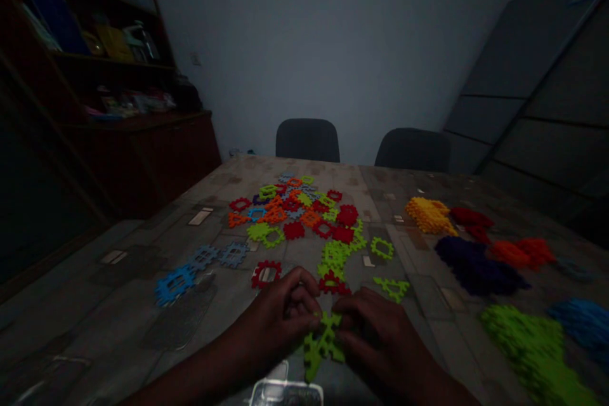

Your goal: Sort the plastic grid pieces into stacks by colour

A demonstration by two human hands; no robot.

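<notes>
**Both hands on joined green pieces, near edge of counter**

Left hand (285, 311) and right hand (375, 336) met at 6 o'clock of the view, low over the counter (143, 304). Between them: lime-green interlocking pieces (322, 344), already joined, hanging down toward the near edge. Left grip pinched the top of the green pieces, fingertips curled in. Right grip was pressed against the same pieces from the other side, fingers closed on them.

Just past the hands, at 12 o'clock from them: a red piece (333, 284), touching or nearly touching the knuckles, can't tell which. Red ring piece (266, 273) at 11 o'clock, single green piece (392, 288) at 1 o'clock. Blue pieces (175, 283) lay well out at 9–10 o'clock.

Mixed loose pile (299, 209) of red, orange, green, blue sat mid-counter, further out at 12.

Sorted heaps on the right, 1 to 4 o'clock: yellow heap (429, 214), purple heap (476, 266), green heap (533, 342), blue heap (583, 323). All well apart from the hands.

Two chairs (307, 139) stood behind the far edge. Scene was dim; fine detail of the joints wasn't readable.
</notes>
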